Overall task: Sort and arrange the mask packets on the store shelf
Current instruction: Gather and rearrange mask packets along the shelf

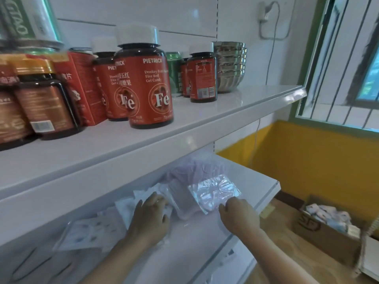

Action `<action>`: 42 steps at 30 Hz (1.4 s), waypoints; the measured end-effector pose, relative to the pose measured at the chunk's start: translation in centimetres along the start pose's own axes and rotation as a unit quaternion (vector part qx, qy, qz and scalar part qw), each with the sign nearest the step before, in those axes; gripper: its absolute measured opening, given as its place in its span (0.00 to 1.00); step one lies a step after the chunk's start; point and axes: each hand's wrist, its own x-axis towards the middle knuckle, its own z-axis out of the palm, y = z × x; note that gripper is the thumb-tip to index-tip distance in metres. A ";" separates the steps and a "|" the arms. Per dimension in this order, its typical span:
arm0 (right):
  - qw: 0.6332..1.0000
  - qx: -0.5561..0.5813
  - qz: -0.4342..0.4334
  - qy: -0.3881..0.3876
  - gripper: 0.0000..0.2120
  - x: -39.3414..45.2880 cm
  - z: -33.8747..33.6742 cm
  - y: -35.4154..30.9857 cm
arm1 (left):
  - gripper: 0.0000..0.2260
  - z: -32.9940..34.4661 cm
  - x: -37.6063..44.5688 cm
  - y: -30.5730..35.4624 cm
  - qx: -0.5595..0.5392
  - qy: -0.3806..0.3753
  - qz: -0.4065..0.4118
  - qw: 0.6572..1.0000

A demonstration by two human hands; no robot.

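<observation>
On the lower white shelf [264, 193] lies a pile of purple mask packets [196, 171] in clear glossy plastic. My right hand [238, 214] pinches the near edge of the topmost shiny packet [215, 191]. My left hand [151, 214] rests palm down on white mask packets [125, 208], fingers curled at the edge of a clear packet beside the purple pile. More white packets with small blue prints [88, 232] lie flat to the left. Part of the pile is hidden under the upper shelf.
The upper shelf [205, 124] overhangs my hands and carries red supplement bottles [151, 83], red boxes, a green can and stacked steel bowls [229, 66]. A cardboard box [326, 236] with more packets sits on the wooden floor at the right, below a yellow wall and barred window.
</observation>
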 end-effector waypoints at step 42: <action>0.992 0.093 -0.085 0.014 0.12 -21.1 -1.1 -5.1 | 0.20 -5.7 -15.2 1.2 -0.094 -0.044 0.103 0.989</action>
